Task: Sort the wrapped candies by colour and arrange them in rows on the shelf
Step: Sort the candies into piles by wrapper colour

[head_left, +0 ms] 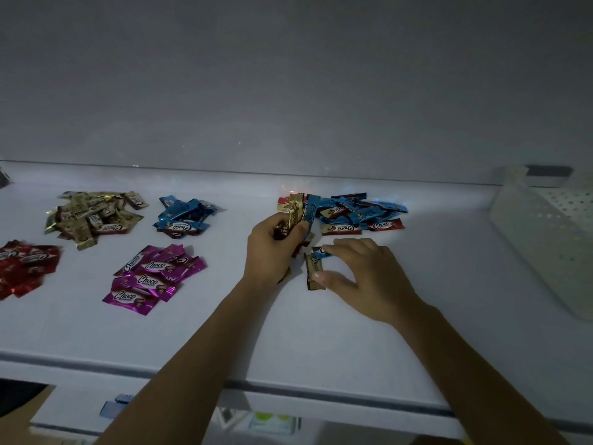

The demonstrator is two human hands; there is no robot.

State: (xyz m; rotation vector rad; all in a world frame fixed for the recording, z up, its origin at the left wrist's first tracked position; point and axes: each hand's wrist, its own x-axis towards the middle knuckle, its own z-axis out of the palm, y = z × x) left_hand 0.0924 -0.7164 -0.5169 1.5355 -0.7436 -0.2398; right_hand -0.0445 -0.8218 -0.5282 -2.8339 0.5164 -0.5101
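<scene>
White shelf (288,332), dim light. Mixed pile (359,213) of wrapped candies, mostly blue with some red and gold, lies toward the back of the shelf.

Left hand (272,252) is just left of the mixed pile, fingers curled tight round a bunch of held candies (298,210). A gold one and a blue one stick up out of the fist, and their tips touch the pile's left edge. How many it holds can't be told.

Right hand (369,274) is just in front of the mixed pile, palm down. It pinches a gold candy (313,268) lying flat on the shelf, with the thumb (321,277) on the near end and the forefinger (333,248) at the far end. The forefinger tip also touches a blue candy (321,253) lying across the gold one's far end. Both candies sit between the two hands, just in front of the pile.

Sorted heaps, all left of the mixed pile:
- blue pile (186,216), nearest, level with it
- gold pile (93,216), further left, level with it
- pink pile (154,277), left and nearer the front
- red pile (25,268), furthest left, cut by the frame edge

None of the heaps is in rows; the candies lie loose and overlapping.

White perforated basket (539,245) stands right of the mixed pile, well apart from it.
</scene>
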